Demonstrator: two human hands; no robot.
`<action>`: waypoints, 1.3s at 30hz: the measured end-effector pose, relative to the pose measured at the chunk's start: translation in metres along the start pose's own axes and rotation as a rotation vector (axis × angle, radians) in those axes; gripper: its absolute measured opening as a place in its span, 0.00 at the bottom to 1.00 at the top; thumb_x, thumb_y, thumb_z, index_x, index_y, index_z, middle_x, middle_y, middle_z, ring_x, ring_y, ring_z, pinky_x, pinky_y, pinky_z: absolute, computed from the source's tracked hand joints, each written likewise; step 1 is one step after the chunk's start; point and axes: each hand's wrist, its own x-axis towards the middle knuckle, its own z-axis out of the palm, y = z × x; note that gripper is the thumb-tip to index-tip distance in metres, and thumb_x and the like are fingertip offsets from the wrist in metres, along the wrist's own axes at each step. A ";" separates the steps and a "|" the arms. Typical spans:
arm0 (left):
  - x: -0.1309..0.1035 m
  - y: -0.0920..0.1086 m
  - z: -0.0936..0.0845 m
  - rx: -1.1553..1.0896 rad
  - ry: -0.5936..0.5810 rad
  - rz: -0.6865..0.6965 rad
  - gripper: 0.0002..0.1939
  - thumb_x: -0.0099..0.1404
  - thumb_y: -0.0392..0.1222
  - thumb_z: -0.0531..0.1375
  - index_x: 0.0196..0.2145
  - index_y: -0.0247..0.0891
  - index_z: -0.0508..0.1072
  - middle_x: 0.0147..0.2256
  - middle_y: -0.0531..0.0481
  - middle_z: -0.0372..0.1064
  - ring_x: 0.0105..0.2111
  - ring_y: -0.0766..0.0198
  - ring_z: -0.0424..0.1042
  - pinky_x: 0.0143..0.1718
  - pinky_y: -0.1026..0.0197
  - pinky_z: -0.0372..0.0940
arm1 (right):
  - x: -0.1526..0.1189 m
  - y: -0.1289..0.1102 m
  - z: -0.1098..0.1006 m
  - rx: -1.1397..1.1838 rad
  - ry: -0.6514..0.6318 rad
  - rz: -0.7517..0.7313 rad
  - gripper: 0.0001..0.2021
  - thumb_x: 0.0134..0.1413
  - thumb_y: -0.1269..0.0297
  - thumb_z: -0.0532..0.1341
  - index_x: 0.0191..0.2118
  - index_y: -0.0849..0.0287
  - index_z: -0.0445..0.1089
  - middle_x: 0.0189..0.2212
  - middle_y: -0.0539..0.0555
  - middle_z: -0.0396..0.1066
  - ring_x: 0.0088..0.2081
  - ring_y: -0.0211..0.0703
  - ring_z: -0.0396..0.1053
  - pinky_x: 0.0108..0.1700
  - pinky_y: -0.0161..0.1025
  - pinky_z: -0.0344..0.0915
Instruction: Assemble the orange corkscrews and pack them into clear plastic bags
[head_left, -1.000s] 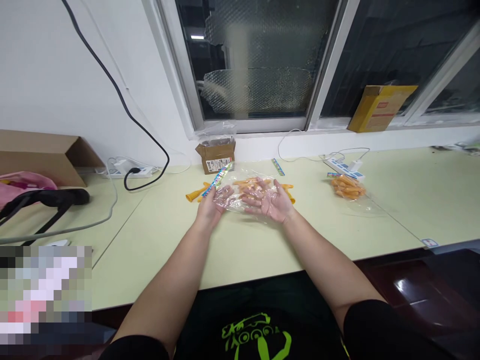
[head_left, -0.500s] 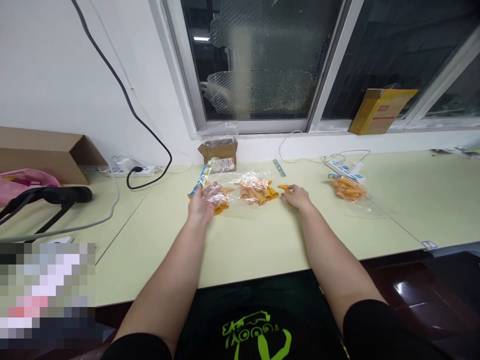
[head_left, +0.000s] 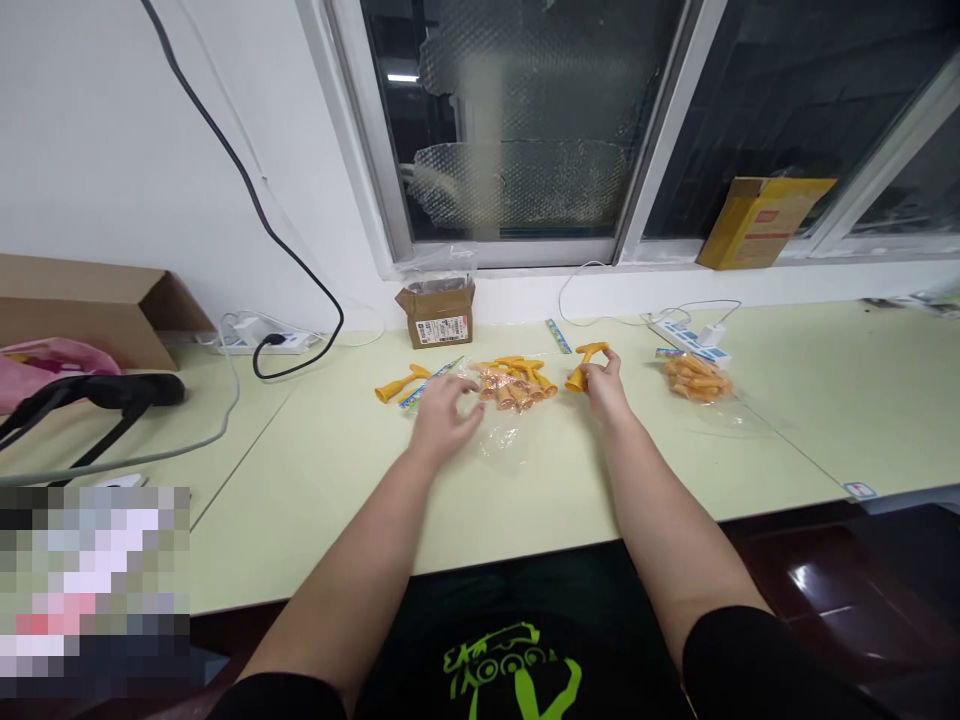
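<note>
Pinched in my right hand is an orange horn-shaped piece, raised a little off the pale table. My left hand has its fingers apart at the left side of a pile of orange pieces. A clear plastic bag lies over and in front of that pile; its coloured header strip sticks out behind my left hand. Another orange piece lies on the table to the left. Whether my left fingers touch the bag cannot be made out.
A filled bag of orange pieces lies at the right, near a power strip. A small cardboard box stands by the wall, beside a loose coloured strip. At the left are a black strap and a large carton.
My left hand has let go of the bag's header and moved right; the bag now lies lower over the pile. My right hand has lifted the orange piece.
</note>
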 end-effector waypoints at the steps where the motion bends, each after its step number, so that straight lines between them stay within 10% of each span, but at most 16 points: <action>1: -0.003 0.011 0.008 0.013 -0.106 0.040 0.11 0.62 0.45 0.66 0.42 0.44 0.75 0.44 0.44 0.72 0.50 0.46 0.68 0.58 0.45 0.57 | -0.003 -0.002 0.002 0.070 -0.023 -0.008 0.42 0.41 0.63 0.64 0.63 0.46 0.46 0.34 0.43 0.69 0.30 0.40 0.74 0.35 0.39 0.73; 6: -0.015 0.039 0.038 0.185 -0.336 0.049 0.26 0.54 0.47 0.72 0.51 0.45 0.75 0.49 0.40 0.71 0.53 0.37 0.66 0.51 0.40 0.57 | -0.017 -0.012 0.008 0.181 0.010 -0.122 0.36 0.40 0.59 0.69 0.56 0.45 0.52 0.33 0.42 0.63 0.31 0.38 0.72 0.32 0.36 0.71; 11: -0.011 0.026 0.034 0.208 -0.292 -0.050 0.19 0.57 0.33 0.64 0.47 0.43 0.75 0.44 0.41 0.75 0.47 0.41 0.71 0.48 0.42 0.58 | -0.026 -0.020 0.011 0.233 -0.034 -0.170 0.26 0.43 0.58 0.71 0.44 0.48 0.56 0.26 0.39 0.62 0.21 0.31 0.61 0.23 0.29 0.58; 23: 0.003 0.003 0.010 -0.062 0.136 -0.138 0.02 0.65 0.40 0.61 0.34 0.41 0.73 0.37 0.46 0.75 0.39 0.54 0.73 0.45 0.53 0.66 | -0.076 -0.043 0.021 0.265 -0.916 0.027 0.20 0.51 0.53 0.69 0.48 0.55 0.75 0.45 0.57 0.79 0.39 0.47 0.79 0.50 0.50 0.75; 33: 0.005 -0.009 0.017 -0.051 0.268 -0.109 0.04 0.68 0.40 0.60 0.34 0.40 0.73 0.36 0.47 0.74 0.40 0.57 0.73 0.40 0.56 0.70 | -0.070 -0.020 0.040 -0.075 -0.678 -0.069 0.12 0.49 0.63 0.67 0.41 0.55 0.81 0.38 0.54 0.82 0.47 0.51 0.78 0.63 0.55 0.66; 39: 0.005 -0.004 0.025 -0.012 0.199 0.032 0.04 0.70 0.39 0.58 0.39 0.40 0.74 0.40 0.46 0.75 0.45 0.56 0.74 0.49 0.52 0.70 | -0.085 0.003 0.069 0.158 -0.620 0.033 0.14 0.46 0.60 0.73 0.41 0.53 0.76 0.44 0.54 0.79 0.50 0.51 0.77 0.57 0.51 0.72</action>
